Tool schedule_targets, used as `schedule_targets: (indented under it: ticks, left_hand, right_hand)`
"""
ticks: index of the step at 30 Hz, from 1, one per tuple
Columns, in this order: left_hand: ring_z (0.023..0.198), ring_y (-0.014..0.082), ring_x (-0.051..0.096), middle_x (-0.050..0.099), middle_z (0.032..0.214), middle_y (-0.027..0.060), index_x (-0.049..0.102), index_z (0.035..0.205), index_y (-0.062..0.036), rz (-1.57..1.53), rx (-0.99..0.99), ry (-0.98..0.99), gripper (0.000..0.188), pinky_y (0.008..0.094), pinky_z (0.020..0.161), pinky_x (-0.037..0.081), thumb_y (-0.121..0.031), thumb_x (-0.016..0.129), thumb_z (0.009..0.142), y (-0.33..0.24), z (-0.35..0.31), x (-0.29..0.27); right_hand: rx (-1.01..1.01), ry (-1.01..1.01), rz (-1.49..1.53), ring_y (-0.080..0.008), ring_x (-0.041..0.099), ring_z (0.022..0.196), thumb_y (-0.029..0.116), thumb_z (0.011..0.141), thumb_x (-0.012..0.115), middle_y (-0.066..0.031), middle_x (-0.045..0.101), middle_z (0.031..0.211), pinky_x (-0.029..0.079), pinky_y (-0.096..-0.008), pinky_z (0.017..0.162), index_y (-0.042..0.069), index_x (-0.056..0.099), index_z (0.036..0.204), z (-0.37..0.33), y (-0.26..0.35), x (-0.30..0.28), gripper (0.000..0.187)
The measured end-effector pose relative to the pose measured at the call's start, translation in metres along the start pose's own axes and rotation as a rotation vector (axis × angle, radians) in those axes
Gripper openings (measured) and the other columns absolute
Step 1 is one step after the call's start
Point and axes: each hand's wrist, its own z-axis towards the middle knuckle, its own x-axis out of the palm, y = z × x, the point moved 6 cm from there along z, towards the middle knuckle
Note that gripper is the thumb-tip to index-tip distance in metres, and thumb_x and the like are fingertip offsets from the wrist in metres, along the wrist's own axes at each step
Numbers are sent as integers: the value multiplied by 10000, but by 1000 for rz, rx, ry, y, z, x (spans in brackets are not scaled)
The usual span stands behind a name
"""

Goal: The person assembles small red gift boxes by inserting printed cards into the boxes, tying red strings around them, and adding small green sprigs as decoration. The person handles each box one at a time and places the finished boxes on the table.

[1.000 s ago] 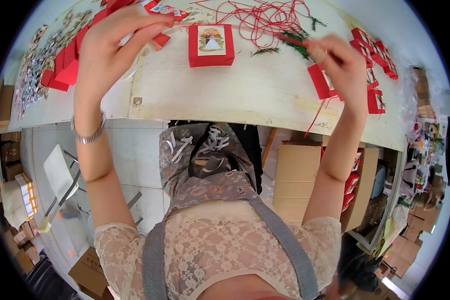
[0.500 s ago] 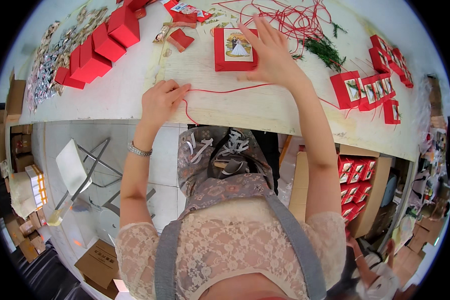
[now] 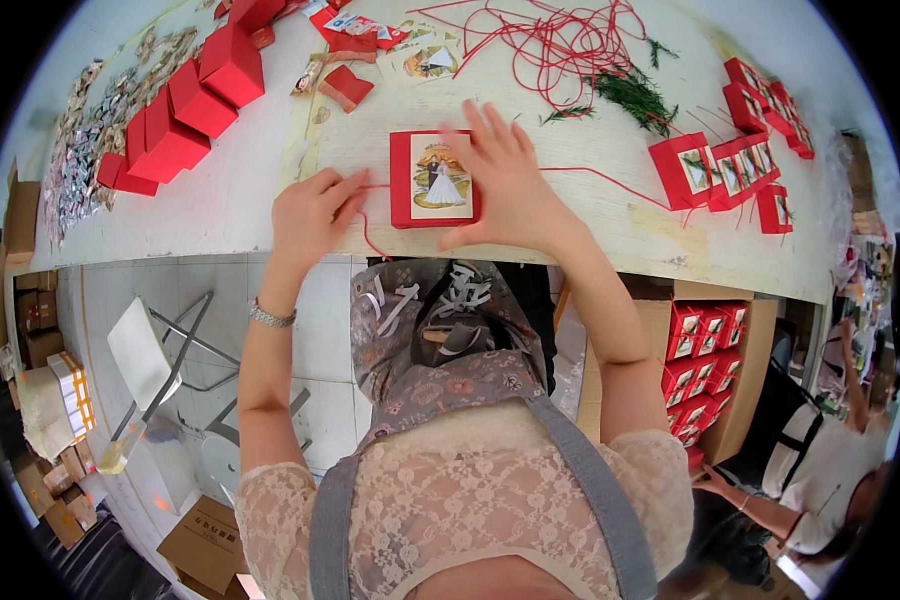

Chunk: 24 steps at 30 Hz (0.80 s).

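Observation:
A red gift box (image 3: 401,190) with a picture card (image 3: 440,188) of a couple on its top lies near the table's front edge. A red cord (image 3: 610,180) runs across the table and passes out of sight at the box, showing again on its left. My left hand (image 3: 315,215) pinches the cord's left part, fingers closed, just left of the box. Over the box's right side rests my right hand (image 3: 510,185), fingers spread, thumb at the near right corner; it covers part of the card.
A tangle of red cord (image 3: 560,45) and green sprigs (image 3: 635,97) lie at the back right. Finished red boxes (image 3: 682,172) stand at right, plain red boxes (image 3: 202,98) and wrapped sweets (image 3: 80,165) at left. A carton (image 3: 760,370) of boxes stands below; another person (image 3: 820,490) is at lower right.
My right hand has brought the red box nearer and a little left, onto the cord. My left hand keeps its pinch on the cord, almost unmoved.

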Motion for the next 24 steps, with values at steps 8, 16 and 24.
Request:
schedule_targets:
  ticks: [8, 16, 24]
  left_hand:
    - [690, 134, 630, 706, 860, 86, 640, 1195, 2, -987, -598, 326, 315, 266, 613, 495, -86, 584, 898, 93, -37, -42]
    - [795, 112, 613, 665, 891, 80, 629, 1133, 55, -930, -585, 79, 276, 237, 744, 497, -143, 524, 971, 13, 31, -77]
    - [787, 99, 528, 600, 861, 12, 626, 1037, -1, -999, -263, 99, 269, 242, 694, 441, -224, 481, 996, -83, 102, -41]
  right_hand:
    - [152, -68, -253, -246, 581, 1012, 151, 815, 687, -64, 640, 1039, 439, -398, 871, 64, 611, 970, -84, -133, -38, 193]
    - [256, 145, 390, -68, 468, 604, 167, 914, 647, -10, 583, 698, 401, -225, 563, 8, 662, 976, -22, -61, -107, 171]
    - [-1, 116, 493, -70, 591, 791, 200, 922, 639, -25, 677, 865, 475, -225, 698, 8, 697, 1038, 77, 13, -116, 232]
